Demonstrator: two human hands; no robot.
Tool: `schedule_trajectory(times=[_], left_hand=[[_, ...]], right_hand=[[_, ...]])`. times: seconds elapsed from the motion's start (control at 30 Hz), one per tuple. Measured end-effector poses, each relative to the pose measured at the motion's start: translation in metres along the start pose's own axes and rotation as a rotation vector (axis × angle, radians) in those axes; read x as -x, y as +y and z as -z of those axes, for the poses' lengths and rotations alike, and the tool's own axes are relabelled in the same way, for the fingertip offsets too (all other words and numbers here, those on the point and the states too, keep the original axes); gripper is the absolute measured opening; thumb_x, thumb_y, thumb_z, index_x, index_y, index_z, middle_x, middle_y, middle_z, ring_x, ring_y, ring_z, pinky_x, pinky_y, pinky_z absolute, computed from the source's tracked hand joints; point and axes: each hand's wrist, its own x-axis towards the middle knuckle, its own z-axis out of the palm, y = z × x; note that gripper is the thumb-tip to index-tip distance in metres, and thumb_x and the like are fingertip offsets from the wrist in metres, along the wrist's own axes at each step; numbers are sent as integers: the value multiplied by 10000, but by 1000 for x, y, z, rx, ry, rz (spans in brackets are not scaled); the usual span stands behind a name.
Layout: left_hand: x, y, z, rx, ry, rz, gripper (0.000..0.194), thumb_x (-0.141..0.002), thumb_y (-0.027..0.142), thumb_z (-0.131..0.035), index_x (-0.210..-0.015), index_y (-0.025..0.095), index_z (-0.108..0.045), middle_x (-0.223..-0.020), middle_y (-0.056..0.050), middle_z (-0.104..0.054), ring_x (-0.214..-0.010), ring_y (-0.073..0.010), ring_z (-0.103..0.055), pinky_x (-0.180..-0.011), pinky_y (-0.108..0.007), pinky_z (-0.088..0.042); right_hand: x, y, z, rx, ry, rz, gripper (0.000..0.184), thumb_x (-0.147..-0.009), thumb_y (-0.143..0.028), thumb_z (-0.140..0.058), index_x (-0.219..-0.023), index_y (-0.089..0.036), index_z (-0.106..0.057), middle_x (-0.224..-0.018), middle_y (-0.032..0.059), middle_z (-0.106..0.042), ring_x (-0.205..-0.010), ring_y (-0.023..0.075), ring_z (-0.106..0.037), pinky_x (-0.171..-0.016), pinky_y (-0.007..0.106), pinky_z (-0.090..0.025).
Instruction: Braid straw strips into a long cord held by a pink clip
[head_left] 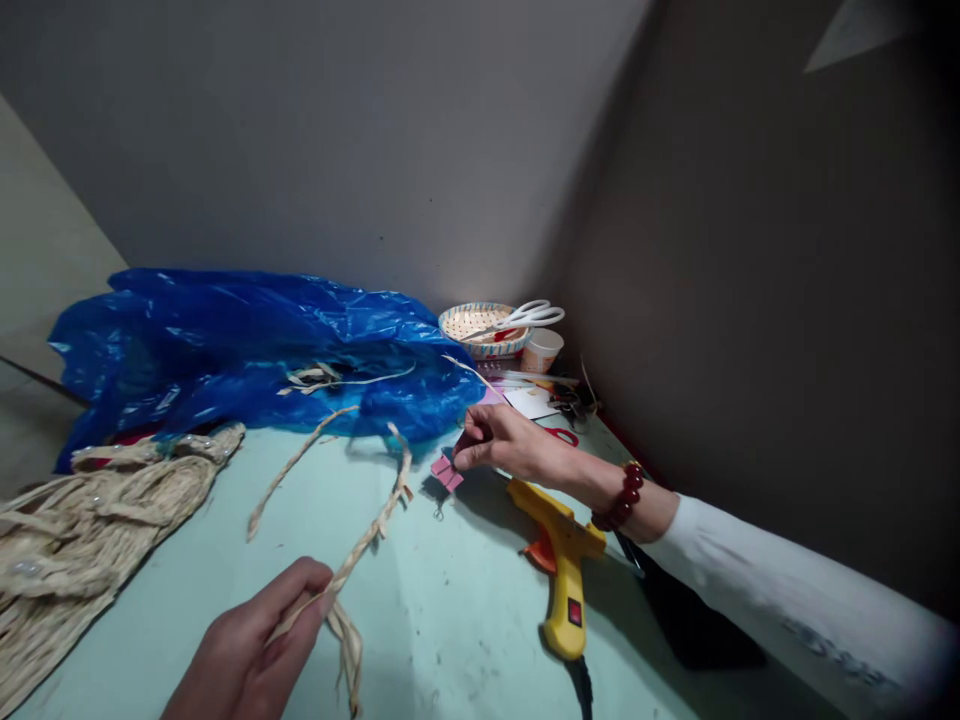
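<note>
My left hand is low at the front, fingers pinched on a braided straw cord that runs up and right across the pale green table. Loose straw ends hang below the pinch. My right hand, with a red bead bracelet and white sleeve, reaches forward and pinches a pink binder clip lying just past the cord's far end. A second straw strand lies to the left of the cord.
A yellow glue gun lies under my right forearm. A blue plastic bag fills the back left, a woven straw piece the left edge. A patterned bowl with white scissors, a paper cup and small clutter sit in the corner.
</note>
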Motion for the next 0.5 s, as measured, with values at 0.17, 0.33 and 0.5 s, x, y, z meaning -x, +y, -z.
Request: schedule_trajectory(times=[0.17,0.33,0.5], left_hand=[[-16,26,-7,120,-74,-7,323,-880,539,-436,-767,253,-538,-682,45,-511,-664,-167,-496,-600,-199,-413],[-40,52,-22,234,-159,-77,289,-870,480,-474,-778,219,-559,-677,43,-490,-658,-161,-482,-592,-217,-390],[-53,58,-28,251,-201,-57,294,-866,469,-477,-812,198,-578,-684,40,-486,-664,-157,-445,-603,-228,-360]], right_hand=[[8,-9,-11,-10,-24,-19,337,-697,-191,-672,-683,-220,-337,-736,-8,-664,-751,169,-635,-618,243,-421],[12,-12,-18,-9,-15,-27,341,-700,-192,-673,-670,-215,-335,-718,-22,-643,-712,148,-599,-604,233,-395],[10,-5,-13,-26,11,-34,368,-696,-230,-682,-654,-215,-316,-703,-15,-621,-729,153,-586,-620,239,-395]])
